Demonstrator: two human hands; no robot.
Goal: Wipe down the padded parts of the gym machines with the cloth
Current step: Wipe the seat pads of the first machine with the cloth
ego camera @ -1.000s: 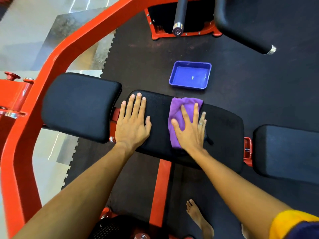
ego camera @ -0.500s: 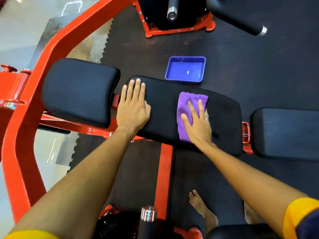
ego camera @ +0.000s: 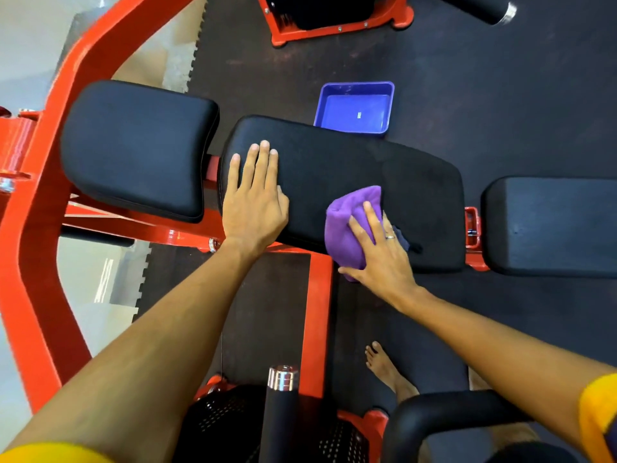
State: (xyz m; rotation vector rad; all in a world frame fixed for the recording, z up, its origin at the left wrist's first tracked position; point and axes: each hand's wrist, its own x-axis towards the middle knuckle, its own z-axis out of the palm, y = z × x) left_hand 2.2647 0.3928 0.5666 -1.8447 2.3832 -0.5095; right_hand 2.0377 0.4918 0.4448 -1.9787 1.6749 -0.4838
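Left hand flat on centre-frame black pad, fingers straight, right hand pressing purple cloth at pad's lower edge, fingers spread, uncurled

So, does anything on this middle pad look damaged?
Yes, probably. On the middle pad, by its near edge just right of the right hand on the purple cloth, a small ragged greyish patch breaks the black cover, like a tear. Nothing else stands out.
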